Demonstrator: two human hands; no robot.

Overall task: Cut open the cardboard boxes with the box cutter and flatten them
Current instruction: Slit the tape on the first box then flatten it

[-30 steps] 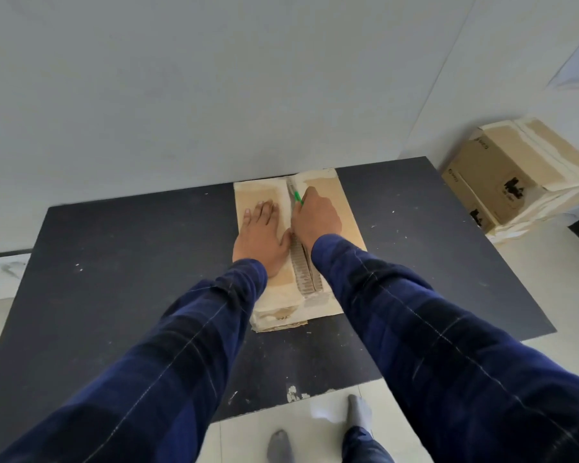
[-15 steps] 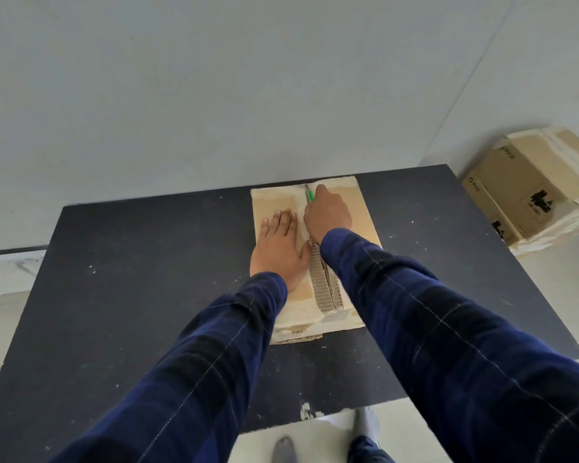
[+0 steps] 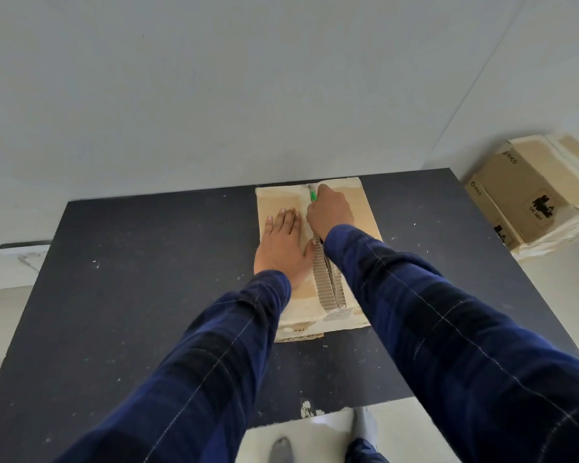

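Green plastic of the box cutter (image 3: 313, 196) pokes out beyond the knuckles of the right hand (image 3: 330, 212), whose fingers are curled tight round the handle; the blade itself is too small to make out. Over the last second this hand has crept along the centre seam, away from the person, so the cutter now sits just short of the far edge of the cardboard box (image 3: 358, 208) — earlier a wider band of cardboard lay beyond it. The left hand (image 3: 286, 248) has stayed put, fingers straight, palm pressed flat on the left panel just beside the seam. Behind the right wrist a strip of bare corrugation (image 3: 328, 282) runs along the seam toward the near edge. I judge this cut nearly finished — the flattening is yet to come. The box lies at the far side of the dark table (image 3: 147, 279), close to the wall; more boxes (image 3: 528, 195) are stacked on the floor to the right, well apart.
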